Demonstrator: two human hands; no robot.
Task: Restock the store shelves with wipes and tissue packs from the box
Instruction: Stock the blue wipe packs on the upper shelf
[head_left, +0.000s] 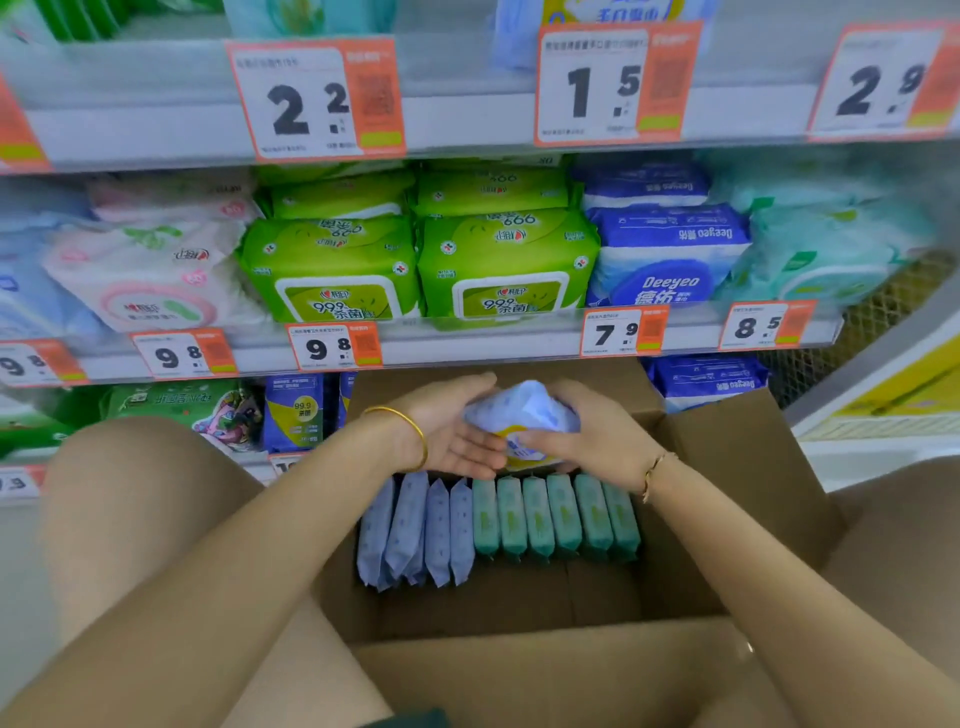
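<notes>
The pack (522, 415) between the left hand (452, 426) and right hand (597, 436) is pale blue and white with a yellow patch. Below the hands, lilac packs (415, 525) with tiny dots and plain teal packs (556, 514) fill a brown box (727, 519). Above the hands are bright green packs (415, 260) with white-framed lids, then blue-and-white packs (670, 249). The tags (332, 353) are white, black-numbered and orange-sided.

I am covering the lower half of the pale blue pack (524, 410) with my left hand (452, 436) and right hand (597, 441), my left forearm (260, 519) is hiding most of a low price tag (283, 462), the top edge is cutting off the uppermost packs (519, 31), and small print on the upper price tags (317, 98) is blurring past reading.
</notes>
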